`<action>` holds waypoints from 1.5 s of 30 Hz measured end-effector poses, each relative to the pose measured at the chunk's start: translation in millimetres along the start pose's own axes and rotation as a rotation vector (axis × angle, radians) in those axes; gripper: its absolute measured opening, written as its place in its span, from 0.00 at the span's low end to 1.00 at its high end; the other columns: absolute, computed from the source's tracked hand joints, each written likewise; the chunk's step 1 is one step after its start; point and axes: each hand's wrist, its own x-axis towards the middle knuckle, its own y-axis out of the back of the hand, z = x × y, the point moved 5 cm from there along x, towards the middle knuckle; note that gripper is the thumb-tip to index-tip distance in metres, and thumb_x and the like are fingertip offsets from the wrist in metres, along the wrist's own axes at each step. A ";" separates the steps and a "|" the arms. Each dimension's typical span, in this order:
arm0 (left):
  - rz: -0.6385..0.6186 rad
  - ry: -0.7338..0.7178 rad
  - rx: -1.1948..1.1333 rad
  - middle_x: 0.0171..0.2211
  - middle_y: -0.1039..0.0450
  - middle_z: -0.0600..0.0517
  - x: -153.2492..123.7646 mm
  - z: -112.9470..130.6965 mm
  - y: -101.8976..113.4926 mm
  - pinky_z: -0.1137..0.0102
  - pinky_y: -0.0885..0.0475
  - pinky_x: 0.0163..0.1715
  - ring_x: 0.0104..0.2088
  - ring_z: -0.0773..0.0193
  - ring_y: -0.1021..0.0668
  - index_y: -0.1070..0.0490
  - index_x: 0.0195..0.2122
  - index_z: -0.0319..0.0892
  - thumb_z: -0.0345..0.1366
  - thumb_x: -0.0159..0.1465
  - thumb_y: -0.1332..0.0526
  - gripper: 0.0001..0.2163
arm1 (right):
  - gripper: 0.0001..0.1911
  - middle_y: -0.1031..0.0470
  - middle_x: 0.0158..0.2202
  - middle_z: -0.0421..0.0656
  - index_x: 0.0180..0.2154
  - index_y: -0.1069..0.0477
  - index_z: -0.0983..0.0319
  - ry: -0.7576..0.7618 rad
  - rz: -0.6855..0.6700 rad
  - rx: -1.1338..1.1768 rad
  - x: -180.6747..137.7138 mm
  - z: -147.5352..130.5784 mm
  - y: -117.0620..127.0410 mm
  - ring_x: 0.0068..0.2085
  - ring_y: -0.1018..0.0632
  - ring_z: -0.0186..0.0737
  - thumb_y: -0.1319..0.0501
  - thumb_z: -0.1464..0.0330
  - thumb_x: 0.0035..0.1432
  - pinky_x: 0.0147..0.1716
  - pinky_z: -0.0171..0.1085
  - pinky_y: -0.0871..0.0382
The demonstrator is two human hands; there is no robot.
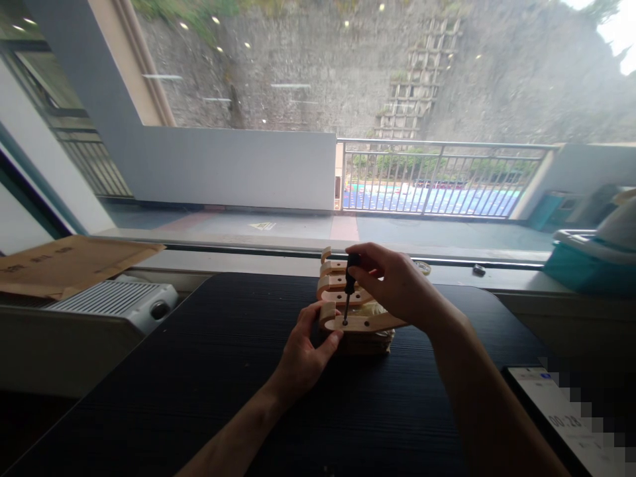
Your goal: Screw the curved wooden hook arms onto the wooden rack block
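My right hand (400,286) is closed around the black handle of a screwdriver (352,270), which stands almost upright. The screwdriver's tip meets a dark screw or hole in the nearest light wooden hook-shaped piece (355,324). A second dark hole shows farther right along this piece. My left hand (304,348) grips the piece's curved left end, thumb at the front and fingers behind. Several similar curved wooden pieces (334,281) line up behind it. Beneath them is a block-like bundle (368,342), partly hidden by the wood and my hands.
The work lies on a black table (238,411). A tablet-like screen (566,417) showing a timer is at the right edge. A roll of tape (423,267) and a small dark object (479,270) sit near the window. Brown envelope (84,262) and teal bin (571,268) flank the table.
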 end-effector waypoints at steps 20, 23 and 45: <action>0.010 -0.014 -0.011 0.50 0.30 0.47 -0.1 1.2 -0.4 0.62 0.36 0.55 0.52 0.57 0.28 0.35 0.49 0.43 0.36 0.59 0.39 0.17 | 0.19 0.21 0.37 0.42 0.53 0.30 0.57 0.002 -0.059 0.004 0.6 -0.3 -2.9 0.33 0.23 0.36 0.44 0.66 0.60 0.31 0.35 0.32; 0.014 -0.010 -0.019 0.49 0.30 0.47 -0.6 2.5 0.3 0.62 0.35 0.55 0.52 0.56 0.28 0.35 0.49 0.44 0.36 0.59 0.38 0.16 | 0.18 0.21 0.36 0.42 0.52 0.29 0.58 -0.001 -0.034 0.005 0.3 1.0 0.7 0.32 0.23 0.36 0.44 0.66 0.60 0.30 0.34 0.31; 0.024 -0.012 -0.043 0.49 0.29 0.48 -0.6 2.6 0.3 0.61 0.36 0.56 0.53 0.56 0.28 0.34 0.49 0.44 0.35 0.58 0.38 0.17 | 0.17 0.20 0.37 0.42 0.49 0.26 0.58 0.019 -0.003 -0.015 -1.2 -5.6 4.0 0.34 0.21 0.38 0.43 0.68 0.59 0.33 0.35 0.30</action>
